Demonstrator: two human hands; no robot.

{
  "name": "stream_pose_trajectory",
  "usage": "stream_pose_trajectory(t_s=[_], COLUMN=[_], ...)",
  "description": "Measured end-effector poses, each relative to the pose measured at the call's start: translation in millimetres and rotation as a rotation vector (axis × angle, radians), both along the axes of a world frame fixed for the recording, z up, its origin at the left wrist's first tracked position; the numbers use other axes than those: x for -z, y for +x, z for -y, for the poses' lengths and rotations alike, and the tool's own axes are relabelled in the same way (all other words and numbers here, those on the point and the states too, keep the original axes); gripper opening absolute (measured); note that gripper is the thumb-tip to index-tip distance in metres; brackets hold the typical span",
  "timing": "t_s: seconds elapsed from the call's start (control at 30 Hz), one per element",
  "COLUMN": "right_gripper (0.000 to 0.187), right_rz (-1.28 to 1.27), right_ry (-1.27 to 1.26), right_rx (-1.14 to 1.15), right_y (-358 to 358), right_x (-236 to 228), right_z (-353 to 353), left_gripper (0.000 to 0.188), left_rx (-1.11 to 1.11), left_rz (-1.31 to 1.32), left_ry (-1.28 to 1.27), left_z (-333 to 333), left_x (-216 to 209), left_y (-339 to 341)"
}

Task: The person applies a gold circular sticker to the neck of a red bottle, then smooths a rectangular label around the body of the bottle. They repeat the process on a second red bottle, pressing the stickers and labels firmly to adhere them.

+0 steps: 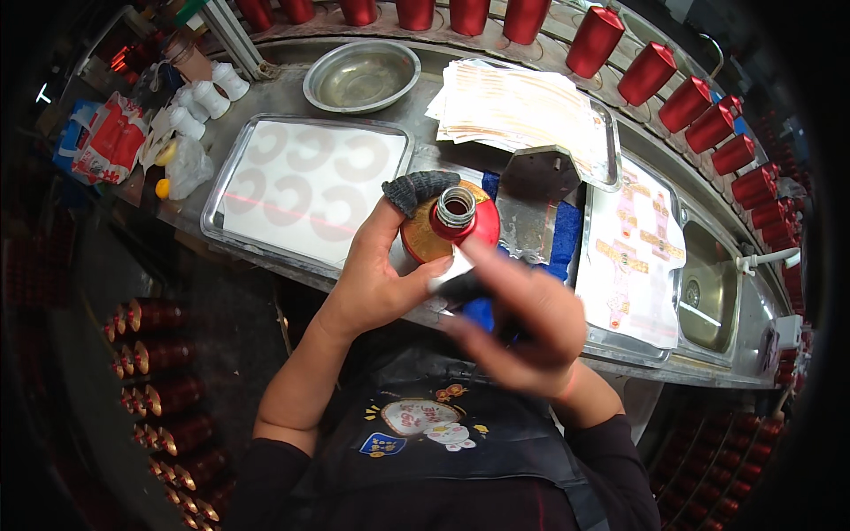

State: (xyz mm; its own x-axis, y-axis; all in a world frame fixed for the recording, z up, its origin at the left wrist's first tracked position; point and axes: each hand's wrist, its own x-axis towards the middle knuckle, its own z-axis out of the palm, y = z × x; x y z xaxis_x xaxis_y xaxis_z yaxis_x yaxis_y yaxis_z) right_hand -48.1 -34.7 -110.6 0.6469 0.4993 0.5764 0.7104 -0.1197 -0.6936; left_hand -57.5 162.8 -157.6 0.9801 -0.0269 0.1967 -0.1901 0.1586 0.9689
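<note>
Covering the person's front, a black apron with a colourful cartoon print (425, 420) lay nearest. Just past it, before the counter's near edge, was a round red-and-gold bottle with a ridged silvery neck (449, 233), mouth up. It looked stiff and smooth, probably fairly light, perhaps slippery and, if glass, breakable; the broad side below its shoulder seemed the surest hold. The left hand (381, 276) angled up and inward, fingers curled round the bottle's left and far sides, one in a dark grey knitted sleeve (421, 188), thumb along the near side. The right hand (536, 320) reached in from the right, blurred; whether its fingers pinched the small white piece (450, 267) could not be told. Beyond, the grey metal counter (282, 91) carried a shallow silver tray (407, 143) and, farther back, a round metal bowl (361, 75). Glossy red cylinders (595, 42) lined the far side.
</note>
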Motion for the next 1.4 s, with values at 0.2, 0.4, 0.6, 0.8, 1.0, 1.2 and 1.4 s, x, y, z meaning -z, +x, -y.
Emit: stream_pose_trajectory(t_s=[0.2,0.4,0.6,0.8,1.0,1.2,1.4], right_gripper=[0.032,0.033,0.038,0.030,0.018,0.012,0.021], right_rz=[-0.049,-0.061,-0.018,-0.037,-0.104,-0.577,-0.549], right_ry=[0.222,0.002,-0.030,-0.079,-0.015,0.103,0.222], right_rx=[0.116,0.131,0.011,0.036,0.051,0.245,0.231], right_y=[0.1,21.5,30.9,31.1,35.3,25.0,23.4], right_x=[7.6,17.5,8.2,5.3,14.5,33.7,33.6], right_z=[5.0,5.7,-3.2,-7.9,7.8,22.2,15.8], left_gripper=[0.061,0.063,0.065,0.066,0.067,0.066,0.066], left_rx=[0.008,0.018,0.031,0.038,0.019,0.014,0.017], left_rz=[0.012,-0.021,-0.080,-0.084,-0.061,-0.029,-0.035], left_ry=[0.041,0.033,-0.003,-0.021,0.036,0.063,0.043], left_z=[-3.9,-4.8,-5.3,-5.4,-6.3,-5.0,-5.7], left_x=[1.5,1.1,2.1,2.5,-0.6,-1.3,-1.2], left_y=[-1.2,-2.7,-3.8,-4.2,-3.6,-3.3,-4.7])
